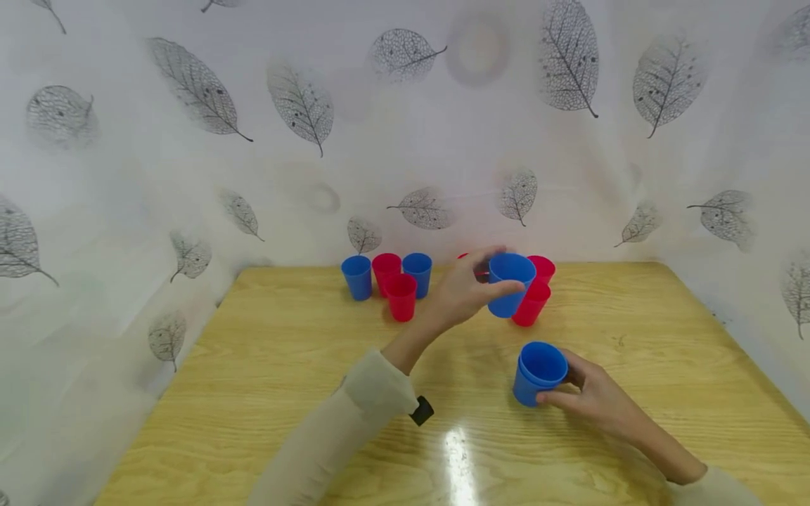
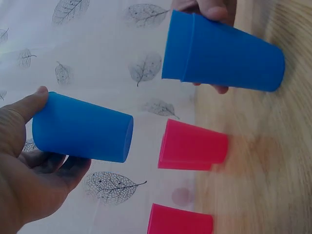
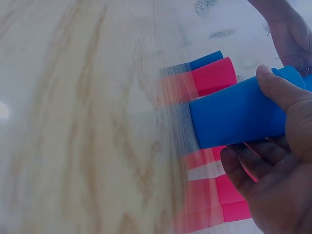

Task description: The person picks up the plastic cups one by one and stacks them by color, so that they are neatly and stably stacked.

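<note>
My left hand (image 1: 465,288) grips a blue cup (image 1: 508,289) by its sides, raised off the table with its mouth up. Nearer the front, my right hand (image 1: 598,397) holds two nested blue cups (image 1: 533,390), thumb on one side and fingers on the other. In the left wrist view a second rim shows just above the lower cup of this stack (image 2: 229,53). Behind the raised cup stand red cups, one at the front (image 1: 533,303) and one farther back (image 1: 545,267). Another red rim (image 1: 463,256) is mostly hidden by my left hand.
Left of my left hand stands a group of upright cups: a blue one (image 1: 357,279), a red one (image 1: 386,267), another blue one (image 1: 419,268) and a red one in front (image 1: 401,299). A leaf-patterned white sheet (image 1: 405,140) rises behind the wooden table (image 1: 266,393).
</note>
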`<state>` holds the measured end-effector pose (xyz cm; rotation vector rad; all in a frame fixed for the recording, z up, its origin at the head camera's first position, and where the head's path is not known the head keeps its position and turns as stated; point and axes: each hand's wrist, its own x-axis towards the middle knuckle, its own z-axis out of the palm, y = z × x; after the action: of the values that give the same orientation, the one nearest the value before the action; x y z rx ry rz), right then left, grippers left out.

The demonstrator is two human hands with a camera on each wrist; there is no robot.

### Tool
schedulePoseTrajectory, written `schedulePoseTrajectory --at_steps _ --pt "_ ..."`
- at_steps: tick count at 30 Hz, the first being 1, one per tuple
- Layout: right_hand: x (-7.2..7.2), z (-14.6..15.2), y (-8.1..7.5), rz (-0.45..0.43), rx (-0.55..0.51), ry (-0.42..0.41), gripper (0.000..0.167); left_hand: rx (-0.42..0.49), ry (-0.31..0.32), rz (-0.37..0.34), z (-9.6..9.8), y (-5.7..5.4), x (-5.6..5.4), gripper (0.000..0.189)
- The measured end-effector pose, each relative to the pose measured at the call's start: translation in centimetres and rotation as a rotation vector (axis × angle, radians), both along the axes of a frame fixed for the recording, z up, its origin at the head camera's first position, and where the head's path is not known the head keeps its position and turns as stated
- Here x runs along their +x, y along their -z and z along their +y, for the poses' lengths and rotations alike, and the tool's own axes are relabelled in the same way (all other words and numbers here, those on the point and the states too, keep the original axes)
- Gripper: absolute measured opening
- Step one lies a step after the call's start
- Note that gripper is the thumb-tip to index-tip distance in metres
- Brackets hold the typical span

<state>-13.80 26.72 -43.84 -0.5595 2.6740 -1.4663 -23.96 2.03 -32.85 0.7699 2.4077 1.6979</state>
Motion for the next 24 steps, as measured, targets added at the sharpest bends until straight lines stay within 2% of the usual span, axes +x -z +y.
schedulePoseTrajectory --at_steps 3,9,16,24 --pt "0.0 0.1 -0.1 0.007 0.006 0.005 0.064 0.013 0.025 -0.010 0.1 0.3 0.4 0.066" --pt "0.0 0.3 -0.1 0.044 -0.014 -0.022 0.061 0.052 0.071 0.029 0.5 0.5 1.4 0.069" --pt "0.0 0.4 0.2 0.052 -0.048 -0.058 0.061 0.051 0.091 0.049 0.8 -0.2 2.9 0.068" --pt "-0.1 0.3 0.2 0.037 -0.026 -0.053 0.063 0.038 0.118 0.041 0.9 -0.3 3.6 0.068"
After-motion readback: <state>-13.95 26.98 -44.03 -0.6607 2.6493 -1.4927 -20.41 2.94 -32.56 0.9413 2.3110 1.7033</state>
